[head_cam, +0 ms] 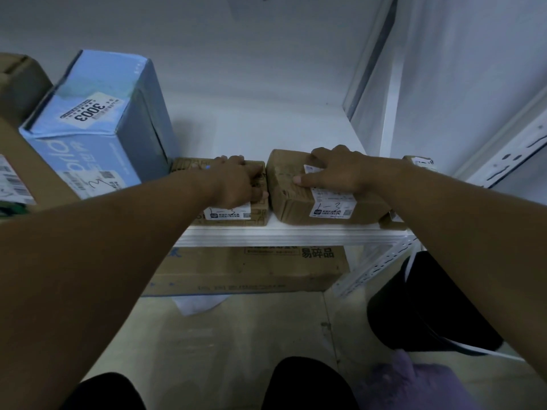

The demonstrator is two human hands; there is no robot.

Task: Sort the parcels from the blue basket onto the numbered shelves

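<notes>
Head view: left parcel (257, 216) is gripped by left hand (239, 182), fingers curled over its far edge. Right parcel (293, 202) is pressed by right hand (340, 173), fingers flat. Both are set side by side on white shelf (281, 236), right of blue box (97, 137).

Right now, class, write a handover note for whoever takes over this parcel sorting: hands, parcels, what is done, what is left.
Left hand grips the left brown parcel on the white shelf. Right hand rests flat on the right brown parcel beside it. Both labels read 1-3. Done: both parcels sit on the shelf. Left: let go, fetch more; the blue basket is out of view, so how many remain cannot be told.
</notes>
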